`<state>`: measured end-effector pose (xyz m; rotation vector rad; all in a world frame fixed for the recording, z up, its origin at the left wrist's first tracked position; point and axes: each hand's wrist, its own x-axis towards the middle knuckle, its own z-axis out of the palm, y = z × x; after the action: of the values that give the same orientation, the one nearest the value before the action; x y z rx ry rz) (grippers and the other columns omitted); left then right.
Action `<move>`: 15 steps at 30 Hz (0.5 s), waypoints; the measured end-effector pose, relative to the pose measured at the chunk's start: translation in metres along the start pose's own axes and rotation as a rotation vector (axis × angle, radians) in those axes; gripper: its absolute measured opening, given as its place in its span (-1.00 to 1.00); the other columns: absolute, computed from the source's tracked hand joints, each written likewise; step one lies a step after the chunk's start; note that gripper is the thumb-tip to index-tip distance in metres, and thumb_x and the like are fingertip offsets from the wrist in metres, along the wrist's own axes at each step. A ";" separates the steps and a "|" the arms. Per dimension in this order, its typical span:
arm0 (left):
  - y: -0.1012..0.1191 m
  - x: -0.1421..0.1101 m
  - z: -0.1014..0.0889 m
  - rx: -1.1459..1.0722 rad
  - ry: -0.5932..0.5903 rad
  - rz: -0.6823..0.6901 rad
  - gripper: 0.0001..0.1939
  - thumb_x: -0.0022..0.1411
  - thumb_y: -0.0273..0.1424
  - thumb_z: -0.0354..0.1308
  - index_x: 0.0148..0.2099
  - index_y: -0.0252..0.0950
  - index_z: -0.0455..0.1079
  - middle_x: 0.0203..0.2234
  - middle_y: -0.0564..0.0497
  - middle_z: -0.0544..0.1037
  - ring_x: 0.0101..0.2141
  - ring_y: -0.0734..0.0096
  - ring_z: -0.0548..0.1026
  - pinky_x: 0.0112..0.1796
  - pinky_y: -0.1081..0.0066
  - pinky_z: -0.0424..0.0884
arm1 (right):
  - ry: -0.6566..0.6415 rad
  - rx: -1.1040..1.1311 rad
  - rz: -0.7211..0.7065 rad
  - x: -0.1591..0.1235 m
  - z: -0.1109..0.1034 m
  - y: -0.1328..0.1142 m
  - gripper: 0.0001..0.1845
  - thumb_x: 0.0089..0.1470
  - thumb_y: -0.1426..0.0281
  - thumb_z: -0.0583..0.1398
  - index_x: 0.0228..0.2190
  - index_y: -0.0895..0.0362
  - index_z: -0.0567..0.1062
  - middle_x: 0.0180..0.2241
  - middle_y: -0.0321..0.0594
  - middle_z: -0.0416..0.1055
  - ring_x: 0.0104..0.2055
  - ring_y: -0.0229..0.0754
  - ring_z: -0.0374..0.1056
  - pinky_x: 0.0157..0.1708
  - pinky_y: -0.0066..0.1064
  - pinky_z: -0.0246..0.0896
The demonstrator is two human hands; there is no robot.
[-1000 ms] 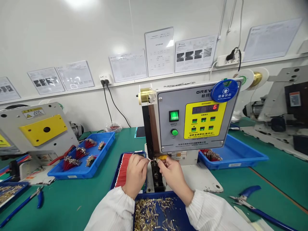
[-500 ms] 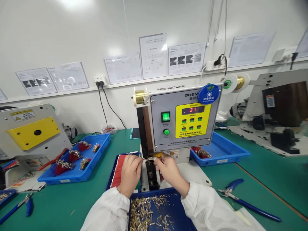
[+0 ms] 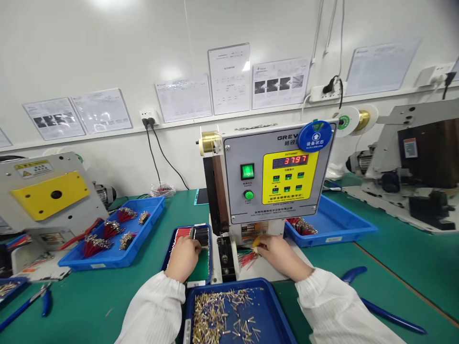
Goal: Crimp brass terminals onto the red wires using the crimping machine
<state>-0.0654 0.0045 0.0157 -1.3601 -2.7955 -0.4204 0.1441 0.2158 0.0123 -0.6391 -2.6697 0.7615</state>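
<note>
- Grip, head view: left hand [image 3: 182, 258] curled down on the red wires [image 3: 182, 234] in the dark tray [image 3: 168, 253], fingers closed in tight, but I can't tell if it's holding any.
- Right hand [image 3: 283, 256] has a narrow pinch at a small yellow bit [image 3: 256, 241]. Can't tell if that's held or worn on the fingertip.
- Loose red wires [image 3: 247, 258] lie on the base of the crimping machine [image 3: 272, 177], just beside the right fingertips, with the crimp head [image 3: 225, 258] between the hands.
- Risk: those loose wires sit close to the crimp head, so a stray one could snag or get caught there.
- Risk: a finger near the crimp head could get pinched if the machine cycles.
- Risk: the brass pins [image 3: 215, 315] lie loose in the blue tray [image 3: 276, 306], so a sleeve knocking it could spill them.
- Change from the earlier frame: the hands were together at the crimp head, now well apart, left over at the wires, right out to the side of the machine.
- Counter [image 3: 290, 161] reads 3797 now; earlier it was only partly readable.
</note>
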 end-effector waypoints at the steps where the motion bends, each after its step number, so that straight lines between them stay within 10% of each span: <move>1: 0.000 0.000 0.001 -0.001 -0.015 0.003 -0.79 0.16 -0.55 0.10 -0.37 -0.25 0.56 -0.36 -0.06 0.54 -0.21 0.23 0.44 -0.16 0.34 0.26 | 0.009 -0.012 0.001 0.000 0.000 0.000 -0.79 0.09 0.44 0.13 -0.31 0.18 0.57 -0.26 -0.04 0.55 -0.21 0.00 0.44 -0.27 -0.34 0.23; 9: 0.002 0.000 0.007 -0.009 -0.049 -0.005 -0.80 0.15 -0.56 0.08 -0.36 -0.28 0.52 -0.38 -0.04 0.54 -0.27 0.32 0.45 -0.22 0.40 0.26 | -0.163 0.003 -0.134 -0.027 -0.004 -0.039 -0.78 0.13 0.40 0.13 -0.50 0.14 0.51 -0.48 -0.19 0.49 -0.43 -0.12 0.39 -0.44 -0.40 0.13; 12: 0.004 -0.002 0.006 0.001 -0.031 -0.005 -0.78 0.18 -0.56 0.04 -0.36 -0.29 0.52 -0.38 -0.08 0.54 -0.26 0.27 0.45 -0.25 0.37 0.27 | -0.379 -0.036 -0.210 -0.047 0.004 -0.060 -0.89 -0.08 0.34 0.33 -0.51 0.10 0.52 -0.55 -0.28 0.44 -0.48 -0.13 0.36 -0.52 -0.43 0.03; 15: 0.004 -0.003 0.004 -0.012 -0.026 0.009 -0.78 0.16 -0.57 0.06 -0.36 -0.28 0.53 -0.39 -0.05 0.55 -0.27 0.30 0.47 -0.24 0.38 0.28 | -0.415 -0.163 -0.242 -0.061 0.015 -0.069 -0.56 -0.38 0.22 0.47 -0.39 0.10 0.53 -0.48 -0.22 0.45 -0.41 -0.01 0.37 -0.53 -0.43 -0.06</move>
<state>-0.0604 0.0057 0.0128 -1.3896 -2.8112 -0.4226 0.1672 0.1275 0.0284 -0.1970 -3.1348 0.6722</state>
